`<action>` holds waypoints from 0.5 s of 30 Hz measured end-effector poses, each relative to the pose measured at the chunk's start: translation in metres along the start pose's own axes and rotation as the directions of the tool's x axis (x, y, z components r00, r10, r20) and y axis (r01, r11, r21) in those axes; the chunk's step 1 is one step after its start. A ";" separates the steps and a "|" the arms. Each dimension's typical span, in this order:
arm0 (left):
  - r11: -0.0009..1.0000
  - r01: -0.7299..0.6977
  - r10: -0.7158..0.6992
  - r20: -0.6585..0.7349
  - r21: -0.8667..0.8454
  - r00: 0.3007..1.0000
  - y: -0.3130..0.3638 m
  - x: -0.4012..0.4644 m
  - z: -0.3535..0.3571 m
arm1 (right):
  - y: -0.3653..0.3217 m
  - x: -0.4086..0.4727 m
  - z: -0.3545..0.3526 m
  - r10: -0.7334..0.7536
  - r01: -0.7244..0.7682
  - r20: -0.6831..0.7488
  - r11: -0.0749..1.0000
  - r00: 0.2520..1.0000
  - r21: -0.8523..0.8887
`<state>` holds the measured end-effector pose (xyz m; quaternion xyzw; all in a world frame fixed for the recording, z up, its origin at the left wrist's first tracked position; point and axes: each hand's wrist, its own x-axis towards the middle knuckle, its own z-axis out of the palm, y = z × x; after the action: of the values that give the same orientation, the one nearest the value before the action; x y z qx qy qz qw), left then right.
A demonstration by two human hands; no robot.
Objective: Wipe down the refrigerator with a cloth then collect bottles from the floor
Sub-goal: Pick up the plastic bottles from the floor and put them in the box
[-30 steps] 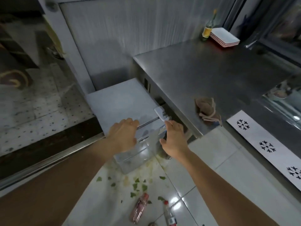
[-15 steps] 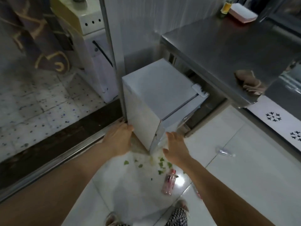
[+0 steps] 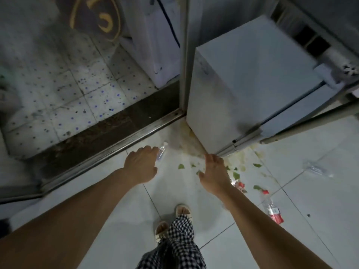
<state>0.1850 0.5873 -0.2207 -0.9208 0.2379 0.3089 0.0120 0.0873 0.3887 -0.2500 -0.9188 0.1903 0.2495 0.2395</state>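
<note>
While both bare arms reach down toward the white tiled floor (image 3: 120, 214), the left hand (image 3: 140, 166) hovers with its fingers (image 3: 149, 150) loosely curled and slightly apart, empty, their tips just beside a small clear plastic bottle (image 3: 161, 152) that lies on the floor close to the dark metal door track (image 3: 116, 150). Whether the fingertips touch this bottle cannot be told. To the right, the right hand (image 3: 214, 176) is spread, fingers (image 3: 211, 159) apart and holding nothing, its tips near the lower front corner of the small white box-shaped refrigerator (image 3: 242, 84), which stands beyond both hands. Green leaf scraps (image 3: 181, 166) and pale wet smears lie on the floor between and to the right of the hands. Partly hidden behind the right wrist lies a red-capped bottle (image 3: 240, 185); further right of that forearm lies a clear plastic bottle with a red cap and red label (image 3: 272, 207). Well to the right, another clear, colourless bottle (image 3: 315, 169) lies on its side. Below the hands, checked trouser legs (image 3: 178, 241) and two light shoes (image 3: 182, 209) are visible.
</note>
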 end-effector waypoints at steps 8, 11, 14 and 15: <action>0.997 0.067 -0.062 0.126 -0.032 0.990 -0.041 0.114 0.100 | 0.013 0.111 0.095 0.050 -0.050 0.039 0.999 0.998 0.018; 0.998 0.066 -0.065 0.118 0.000 0.991 -0.050 0.143 0.126 | 0.017 0.137 0.121 0.072 -0.075 0.068 0.997 0.995 0.035; 0.997 0.053 -0.057 0.083 0.058 0.995 -0.068 0.198 0.176 | 0.029 0.181 0.177 0.095 -0.097 0.060 0.995 0.994 0.037; 0.996 0.046 -0.054 0.101 0.080 0.993 -0.074 0.214 0.192 | 0.032 0.193 0.195 0.108 -0.111 0.066 0.993 0.992 0.038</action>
<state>0.2589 0.5934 -0.5084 -0.9081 0.2258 0.3462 0.0677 0.1558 0.4229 -0.5151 -0.8933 0.2379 0.2876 0.2505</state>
